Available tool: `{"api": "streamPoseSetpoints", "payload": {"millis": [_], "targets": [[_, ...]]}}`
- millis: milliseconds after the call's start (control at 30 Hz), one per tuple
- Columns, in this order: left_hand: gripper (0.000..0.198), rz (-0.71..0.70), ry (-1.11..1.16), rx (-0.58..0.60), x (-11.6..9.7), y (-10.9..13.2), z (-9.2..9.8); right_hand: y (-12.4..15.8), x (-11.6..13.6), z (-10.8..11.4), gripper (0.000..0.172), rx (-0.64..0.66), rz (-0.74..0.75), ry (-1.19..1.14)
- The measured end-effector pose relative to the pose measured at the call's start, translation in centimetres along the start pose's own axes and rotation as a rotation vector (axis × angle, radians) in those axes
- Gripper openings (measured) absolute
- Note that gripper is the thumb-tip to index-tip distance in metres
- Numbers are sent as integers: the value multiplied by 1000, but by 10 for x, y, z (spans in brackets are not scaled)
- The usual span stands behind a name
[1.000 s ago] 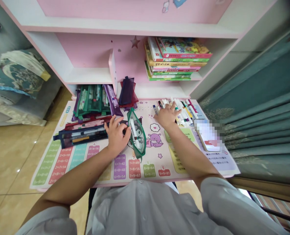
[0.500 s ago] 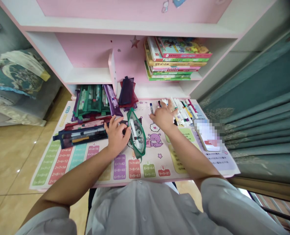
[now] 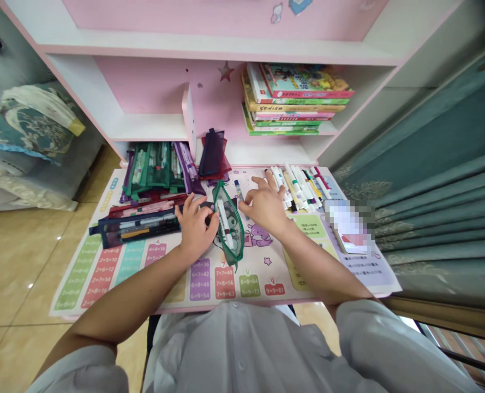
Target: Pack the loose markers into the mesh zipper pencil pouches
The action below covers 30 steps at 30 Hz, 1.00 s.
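Note:
A green mesh pouch [image 3: 234,248] lies unzipped on the desk mat with white pens [image 3: 225,221] inside. My left hand [image 3: 197,226] pinches its left edge between thumb and forefinger, the other fingers spread. Right of the pouch, my right hand [image 3: 264,204] has thumb and forefinger at a blue-capped pen [image 3: 238,188], which slants beside the pouch; its other fingers are stretched out. A spread of white, yellow and pink markers [image 3: 303,188] lies just beyond and right of that hand.
Filled pouches in green [image 3: 152,169], purple [image 3: 187,164] and navy [image 3: 144,226] lie at the left. Folded dark pouches [image 3: 212,153] rest at the back. A phone [image 3: 348,226] is at the right; books [image 3: 291,103] are stacked on the shelf.
My right hand has moved left from the markers towards the green pouch, and the blue-capped pen has shifted left with it. My left hand has stayed at the pouch.

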<state>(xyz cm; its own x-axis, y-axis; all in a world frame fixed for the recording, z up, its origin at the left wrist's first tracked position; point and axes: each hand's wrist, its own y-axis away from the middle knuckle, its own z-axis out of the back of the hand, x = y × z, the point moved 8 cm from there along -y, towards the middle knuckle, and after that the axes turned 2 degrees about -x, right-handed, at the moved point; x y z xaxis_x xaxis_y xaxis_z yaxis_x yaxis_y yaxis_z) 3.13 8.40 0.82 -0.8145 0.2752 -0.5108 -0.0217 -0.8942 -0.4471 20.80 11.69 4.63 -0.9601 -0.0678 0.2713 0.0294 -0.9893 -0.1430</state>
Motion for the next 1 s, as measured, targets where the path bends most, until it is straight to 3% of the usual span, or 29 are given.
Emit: {"api": "streamPoseSetpoints", "payload": {"millis": [267,1000], "targets": [[20,-5,-1,14,0,0,-1,22,25,3,19,28,128,-64],[18,-12,-12,0,0,0,-1,36,48,-37,24,187,237,-8]]}}
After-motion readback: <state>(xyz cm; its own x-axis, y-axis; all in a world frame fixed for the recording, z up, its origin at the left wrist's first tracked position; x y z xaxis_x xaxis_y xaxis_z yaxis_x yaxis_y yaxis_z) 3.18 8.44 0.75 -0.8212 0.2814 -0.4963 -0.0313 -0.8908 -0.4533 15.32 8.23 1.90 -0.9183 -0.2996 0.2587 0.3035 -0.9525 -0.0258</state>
